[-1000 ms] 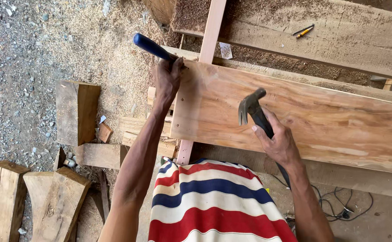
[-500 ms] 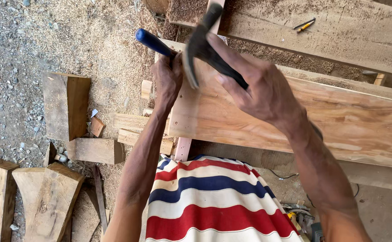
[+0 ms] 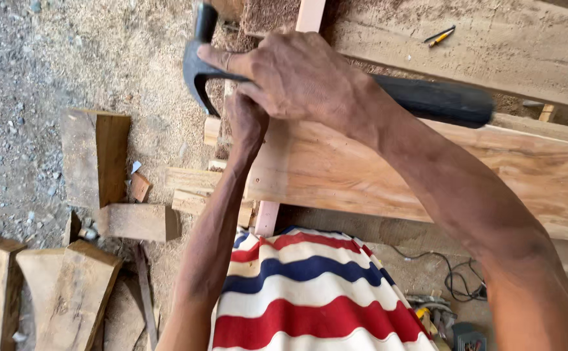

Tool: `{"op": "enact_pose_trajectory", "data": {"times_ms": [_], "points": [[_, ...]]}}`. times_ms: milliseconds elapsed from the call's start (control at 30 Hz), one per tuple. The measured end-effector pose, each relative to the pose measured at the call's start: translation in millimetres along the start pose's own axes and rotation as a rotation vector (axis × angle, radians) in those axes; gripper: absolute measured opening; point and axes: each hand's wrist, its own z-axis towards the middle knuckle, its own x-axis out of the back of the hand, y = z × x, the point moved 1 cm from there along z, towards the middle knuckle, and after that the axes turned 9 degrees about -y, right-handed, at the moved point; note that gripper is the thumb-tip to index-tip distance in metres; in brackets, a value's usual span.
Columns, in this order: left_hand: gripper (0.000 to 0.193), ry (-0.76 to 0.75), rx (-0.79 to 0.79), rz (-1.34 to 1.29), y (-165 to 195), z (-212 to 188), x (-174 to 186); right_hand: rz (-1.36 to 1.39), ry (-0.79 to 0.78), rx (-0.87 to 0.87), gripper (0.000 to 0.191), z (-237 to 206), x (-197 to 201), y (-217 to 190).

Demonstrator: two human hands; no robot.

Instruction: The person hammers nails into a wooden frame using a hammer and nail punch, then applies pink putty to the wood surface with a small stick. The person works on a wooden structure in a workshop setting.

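My right hand (image 3: 297, 78) grips a black claw hammer (image 3: 196, 75) near its head; the black handle (image 3: 437, 101) sticks out to the right. The hammer head is by the dark blue handle of a tool (image 3: 205, 19) at the left end of a long light wooden plank (image 3: 388, 175). My left hand (image 3: 245, 123) reaches up under the right hand to the plank's end and is mostly hidden by it. Its grip on the blue-handled tool is hidden from view.
Several rough wood blocks (image 3: 95, 156) and offcuts (image 3: 69, 292) lie on the sawdust-covered ground at left. Two pencils (image 3: 440, 36) rest on a far board. A cable (image 3: 456, 283) and a power tool (image 3: 469, 338) lie at lower right. My striped shirt (image 3: 310, 292) fills the bottom.
My right hand lifted the hammer off the plank and swung it up and left, over to the blue-handled tool. My left hand stayed at the plank's end.
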Motion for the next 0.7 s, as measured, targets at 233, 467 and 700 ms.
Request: {"op": "enact_pose_trajectory", "data": {"times_ms": [233, 467, 700], "points": [[0.01, 0.083, -0.146, -0.137, 5.5, -5.9, -1.0, 0.121, 0.052, 0.021, 0.062, -4.5, -0.6, 1.9], [0.014, -0.114, -0.263, -0.04, 1.6, 4.3, 11.6, 0.238, -0.129, -0.059, 0.061, -33.3, -1.2, 5.6], [0.01, -0.117, 0.019, -0.226, 1.0, -10.6, 24.2, 0.837, 0.2, -0.227, 0.07, -138.2, -57.4, 14.7]]}}
